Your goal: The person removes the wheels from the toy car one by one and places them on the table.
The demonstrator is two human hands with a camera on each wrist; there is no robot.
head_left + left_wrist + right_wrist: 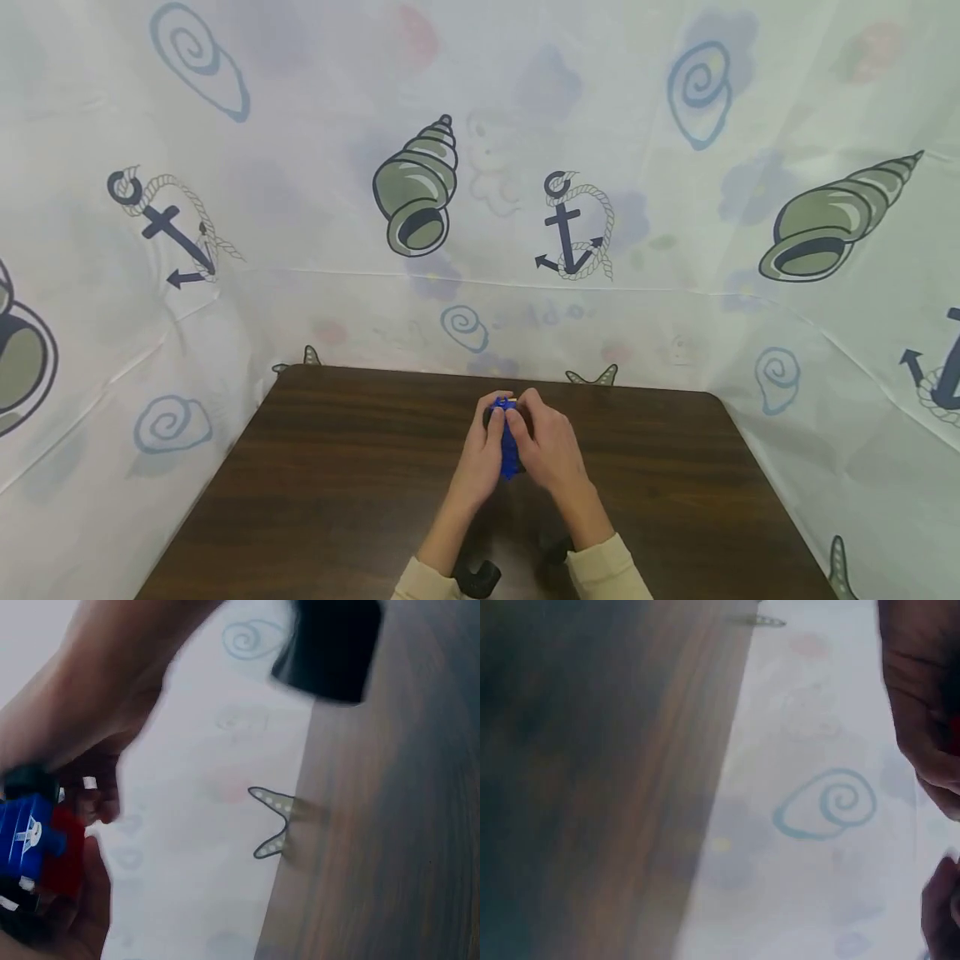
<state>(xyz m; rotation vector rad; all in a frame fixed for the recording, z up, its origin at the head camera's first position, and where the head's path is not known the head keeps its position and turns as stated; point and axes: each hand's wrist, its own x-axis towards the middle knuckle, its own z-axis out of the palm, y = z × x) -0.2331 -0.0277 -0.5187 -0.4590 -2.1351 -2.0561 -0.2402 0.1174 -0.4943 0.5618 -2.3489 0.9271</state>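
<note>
Small blue plastic toy [508, 442], red and black parts, blocky, gripped between left hand [483, 454] and right hand [547, 446], fingers curled round it, above table's far edge middle. Dark wood-grain table [337, 483], rounded corners. Glossy nautical-print sheeting [480, 208] behind.

A small plastic toy [508, 442], blue with red and black parts. A dark brown wood-grain counter [337, 483]. A pale sheet backdrop [300, 167] printed with green shells, navy anchors, blue spirals. Cream sleeves [607, 571].
</note>
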